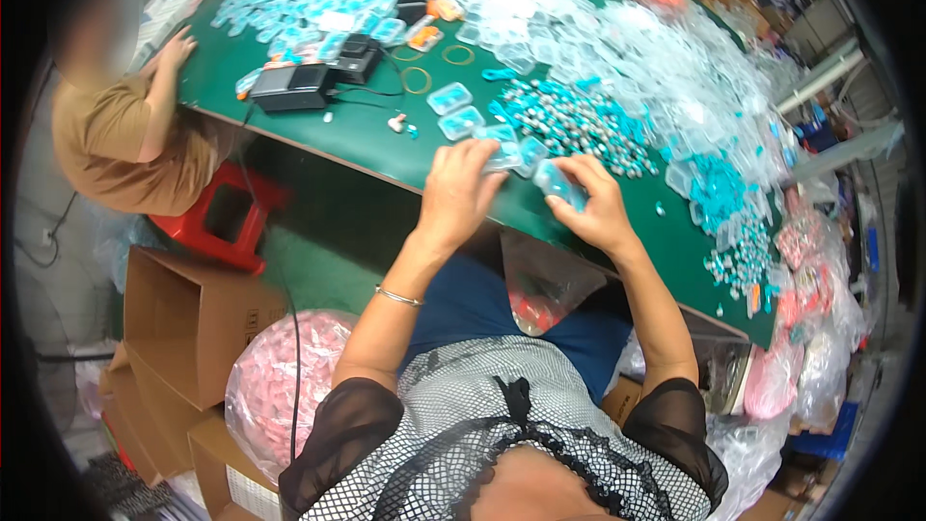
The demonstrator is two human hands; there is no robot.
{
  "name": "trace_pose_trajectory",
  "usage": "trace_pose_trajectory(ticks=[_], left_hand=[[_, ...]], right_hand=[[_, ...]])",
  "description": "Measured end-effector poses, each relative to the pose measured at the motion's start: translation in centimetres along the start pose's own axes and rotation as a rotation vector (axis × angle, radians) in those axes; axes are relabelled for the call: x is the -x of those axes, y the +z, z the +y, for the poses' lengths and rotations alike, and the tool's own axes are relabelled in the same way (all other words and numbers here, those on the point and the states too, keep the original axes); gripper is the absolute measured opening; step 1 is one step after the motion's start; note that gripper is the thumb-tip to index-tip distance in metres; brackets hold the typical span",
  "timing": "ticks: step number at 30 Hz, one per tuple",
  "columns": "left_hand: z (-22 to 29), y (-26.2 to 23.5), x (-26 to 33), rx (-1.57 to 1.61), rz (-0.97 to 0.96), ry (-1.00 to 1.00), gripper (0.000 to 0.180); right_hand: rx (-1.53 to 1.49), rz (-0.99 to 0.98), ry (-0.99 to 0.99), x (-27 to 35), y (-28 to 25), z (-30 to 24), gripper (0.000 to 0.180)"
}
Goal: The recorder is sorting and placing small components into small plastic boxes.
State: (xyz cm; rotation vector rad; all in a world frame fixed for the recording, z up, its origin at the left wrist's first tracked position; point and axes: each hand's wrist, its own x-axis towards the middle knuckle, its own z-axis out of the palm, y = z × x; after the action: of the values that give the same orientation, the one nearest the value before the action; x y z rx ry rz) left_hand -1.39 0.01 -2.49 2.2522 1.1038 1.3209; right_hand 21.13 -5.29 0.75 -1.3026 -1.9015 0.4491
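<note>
Two bare hands work at the near edge of a green worktop [386, 150]. Left hand [458, 195] rests on the edge, its fingers curled over a small clear plastic case [503, 156] and pinching it. Right hand [596, 205] has its grip closed on a second clear case [558, 179], thumb and fingertips pressed round it; something teal shows inside, too small to make out. The two cases sit just beside each other, right at the worktop's front edge, between the hands.

Just beyond the hands: two more filled clear cases [455, 111] lying flat, and a spread of small teal-and-grey pieces [579, 121]. Further back and to the right, a big heap of empty clear cases [656, 48]. A pile of light-blue packets [299, 0] fills the far left of the worktop. A black box-shaped device [291, 87] with a cable stands near the left edge, with yellow rubber bands [417, 79] beside it.

A silver bangle [398, 297] sits on the left wrist. Another person in a brown shirt [121, 140] sits at the worktop's left end, one hand on it, near a red stool [227, 217]. Below the worktop: cardboard boxes [183, 318] and a bag of pink items [280, 391].
</note>
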Motion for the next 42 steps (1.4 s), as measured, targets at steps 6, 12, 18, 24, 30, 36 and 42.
trace_pose_trajectory(ticks=[6,12,18,24,30,36,42], left_hand=[[0.1,0.3,-1.2,1.029,0.013,-0.589,0.035],[-4.2,-0.9,-7.6,1.565,0.329,-0.695,0.043],[-14.7,-7.1,-16.7,1.876,0.183,-0.888,0.042],[-21.9,-11.7,-24.3,1.423,0.550,-0.844,0.059],[-21.1,-15.1,-27.7,0.748,0.596,-0.749,0.102],[-13.2,-8.7,-21.8,0.352,-0.111,-0.248,0.056],[-5.9,-3.9,-9.4,-0.343,-0.534,0.018,0.060]], right_hand=[[-0.969,0.006,0.492,-5.9,3.3,-1.5,0.038],[-0.438,0.188,0.052,-17.9,12.3,-2.6,0.032],[-0.079,0.157,0.015,-29.6,16.6,-4.6,0.060],[-0.229,0.108,-0.108,-27.7,13.4,-4.1,0.048],[-0.066,-0.119,-0.080,-16.7,1.7,-1.8,0.044],[0.466,-0.369,-0.223,-8.3,-1.4,0.0,0.056],[0.587,-0.412,-0.375,-7.3,0.6,-0.6,0.061]])
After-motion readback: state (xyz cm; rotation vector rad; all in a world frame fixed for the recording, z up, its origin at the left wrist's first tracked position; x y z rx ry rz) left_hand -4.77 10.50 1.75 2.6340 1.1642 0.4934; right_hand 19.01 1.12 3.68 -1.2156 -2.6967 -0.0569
